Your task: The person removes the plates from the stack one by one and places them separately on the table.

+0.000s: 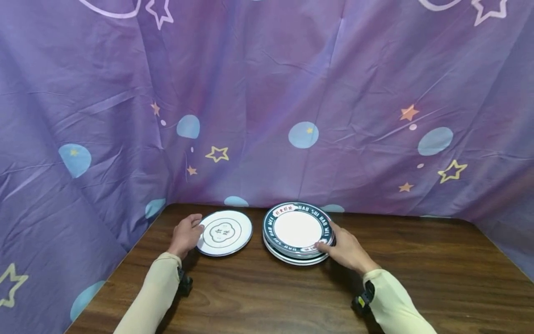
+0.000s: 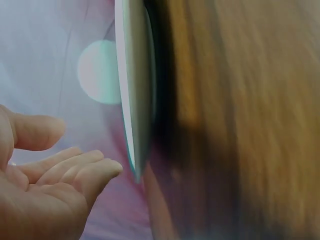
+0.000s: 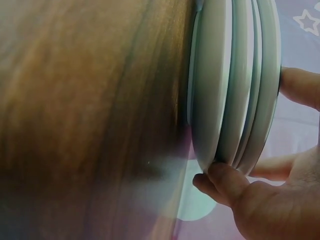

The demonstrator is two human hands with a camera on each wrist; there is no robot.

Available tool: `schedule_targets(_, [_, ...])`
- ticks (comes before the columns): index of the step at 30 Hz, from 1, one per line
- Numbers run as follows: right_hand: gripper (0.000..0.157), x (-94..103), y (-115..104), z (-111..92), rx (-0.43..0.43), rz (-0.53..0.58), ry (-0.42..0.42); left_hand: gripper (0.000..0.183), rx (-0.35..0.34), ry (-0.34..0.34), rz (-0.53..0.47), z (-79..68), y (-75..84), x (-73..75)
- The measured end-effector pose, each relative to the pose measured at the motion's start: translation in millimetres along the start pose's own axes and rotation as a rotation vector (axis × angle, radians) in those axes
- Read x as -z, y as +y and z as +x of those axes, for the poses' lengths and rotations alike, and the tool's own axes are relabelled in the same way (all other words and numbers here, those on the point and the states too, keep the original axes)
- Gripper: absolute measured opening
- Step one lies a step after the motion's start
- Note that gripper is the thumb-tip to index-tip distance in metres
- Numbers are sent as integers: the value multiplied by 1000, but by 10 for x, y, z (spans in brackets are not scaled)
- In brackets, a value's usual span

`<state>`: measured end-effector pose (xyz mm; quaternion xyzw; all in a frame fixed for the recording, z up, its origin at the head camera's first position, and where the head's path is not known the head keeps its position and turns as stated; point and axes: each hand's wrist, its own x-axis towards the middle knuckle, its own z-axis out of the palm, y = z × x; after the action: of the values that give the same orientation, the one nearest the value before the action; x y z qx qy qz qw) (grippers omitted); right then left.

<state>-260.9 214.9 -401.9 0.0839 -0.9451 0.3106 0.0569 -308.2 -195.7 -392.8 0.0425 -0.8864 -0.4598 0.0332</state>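
Observation:
A white plate (image 1: 239, 236) with a thin dark rim and a printed emblem lies flat on the left of the table. Beside its left edge is my left hand (image 1: 186, 235), fingers loosely bent; the left wrist view has a gap between that hand (image 2: 60, 185) and the plate's rim (image 2: 131, 100). To the right stands a stack of plates (image 1: 298, 229), the top one with a dark lettered border. My right hand (image 1: 348, 250) holds the stack's right edge, thumb over the top rim. In the right wrist view, fingertips (image 3: 225, 180) tuck against the edges of the stacked plates (image 3: 240, 90).
The brown wooden table (image 1: 258, 297) runs up to a purple curtain (image 1: 250, 93) with stars and blue dots behind the plates. The curtain also hangs along the table's left and right sides. A dark camera is strapped to each wrist, below the cream sleeves (image 1: 392, 297).

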Motion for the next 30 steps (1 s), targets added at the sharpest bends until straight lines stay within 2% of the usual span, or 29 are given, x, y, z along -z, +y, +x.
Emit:
schedule_targets(5, [83, 24, -11, -1, 12, -8, 5, 45, -104, -21, -68, -41, 167, -166])
schedule_targets(8, [83, 30, -6, -8, 9, -12, 1, 42, -177, -57, -109, -61, 288, -324])
schedule_targets(11, [85, 20, -6, -10, 11, -17, -5, 37, -217, -103, -150, -82, 410, -501])
schedule_targets(16, [84, -3, -15, -8, 19, -1, 14, 31, -199, -173, -249, -104, 602, -773])
schedule_targets(21, [83, -12, -11, -7, 25, 11, 24, 29, -196, -191, -250, -112, 691, -971])
schedule_targets(25, [84, -9, -8, -9, 18, 10, 20, 28, -192, -181, -242, -107, 674, -1055])
schedule_targets(30, [85, 9, -10, -17, 16, 3, 22, 27, -185, -193, -245, -92, 665, -1085])
